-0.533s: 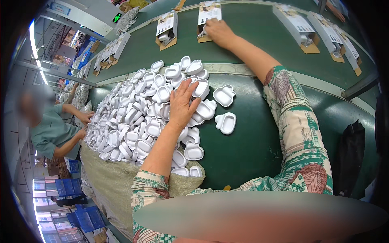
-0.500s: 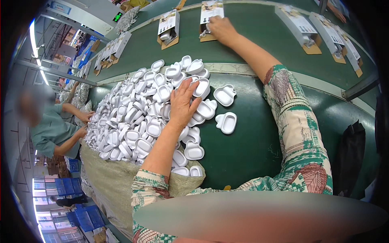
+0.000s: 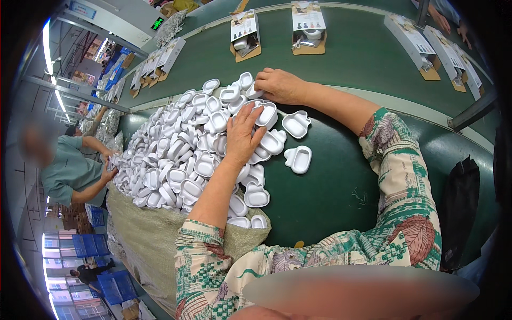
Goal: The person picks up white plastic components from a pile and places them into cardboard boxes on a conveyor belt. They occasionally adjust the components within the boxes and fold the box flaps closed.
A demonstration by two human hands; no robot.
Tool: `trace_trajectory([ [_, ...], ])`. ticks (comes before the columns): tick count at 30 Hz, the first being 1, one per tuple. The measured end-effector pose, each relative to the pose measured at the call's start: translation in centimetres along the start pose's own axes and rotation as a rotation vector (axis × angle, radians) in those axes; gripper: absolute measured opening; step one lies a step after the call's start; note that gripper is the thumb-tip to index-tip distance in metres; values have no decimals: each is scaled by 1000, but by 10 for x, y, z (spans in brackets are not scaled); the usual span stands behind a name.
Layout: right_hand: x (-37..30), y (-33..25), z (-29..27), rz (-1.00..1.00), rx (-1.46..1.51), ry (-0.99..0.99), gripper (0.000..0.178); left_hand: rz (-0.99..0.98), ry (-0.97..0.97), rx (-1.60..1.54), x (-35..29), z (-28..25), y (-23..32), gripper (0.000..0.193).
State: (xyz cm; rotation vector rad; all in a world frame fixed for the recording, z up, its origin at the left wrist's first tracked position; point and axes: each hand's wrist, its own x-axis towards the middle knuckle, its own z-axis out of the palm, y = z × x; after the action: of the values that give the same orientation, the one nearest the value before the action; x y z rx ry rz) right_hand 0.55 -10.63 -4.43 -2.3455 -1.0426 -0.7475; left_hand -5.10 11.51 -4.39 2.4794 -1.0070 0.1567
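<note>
A big heap of small white plastic dishes (image 3: 184, 141), shallow with a bumpy outline, covers the left part of the green table. My left hand (image 3: 245, 132) lies on its right side, fingers apart, touching the dishes under it. At the heap's far right edge, my right hand (image 3: 280, 87) has its fingers closed on a white plastic dish (image 3: 253, 93), partly hidden by the fingertips. Two loose dishes, an upper one (image 3: 296, 124) and a lower one (image 3: 298, 160), rest on the table to the right of the heap.
Open-ended cartons stand along the green conveyor belt (image 3: 352, 50) beyond, including one holding a white piece (image 3: 308, 26) and another to its left (image 3: 245, 32). A woven sack (image 3: 144, 229) lies under the heap's near side. A co-worker (image 3: 74, 165) handles dishes at left.
My right hand has left the carton on the belt and come back to the heap, onto a dish. The cartons have shifted right. My left hand has barely moved.
</note>
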Motion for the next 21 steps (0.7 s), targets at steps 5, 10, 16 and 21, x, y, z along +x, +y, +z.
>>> trace_trajectory([
  [5, -3, 6, -4, -11, -79, 2, 16, -17, -11, -1, -1, -1, 1, 50],
  [10, -7, 26, -18, 65, -220, 146, 13, -13, -11, -9, 0, 0, 1, 51],
  [16, -5, 63, -23, 174, -434, 158, 14, -18, -8, -3, 0, -3, 1, 50],
  [21, -3, 101, -24, 279, -565, 192, 10, -13, -17, -30, 0, 0, -2, 50],
])
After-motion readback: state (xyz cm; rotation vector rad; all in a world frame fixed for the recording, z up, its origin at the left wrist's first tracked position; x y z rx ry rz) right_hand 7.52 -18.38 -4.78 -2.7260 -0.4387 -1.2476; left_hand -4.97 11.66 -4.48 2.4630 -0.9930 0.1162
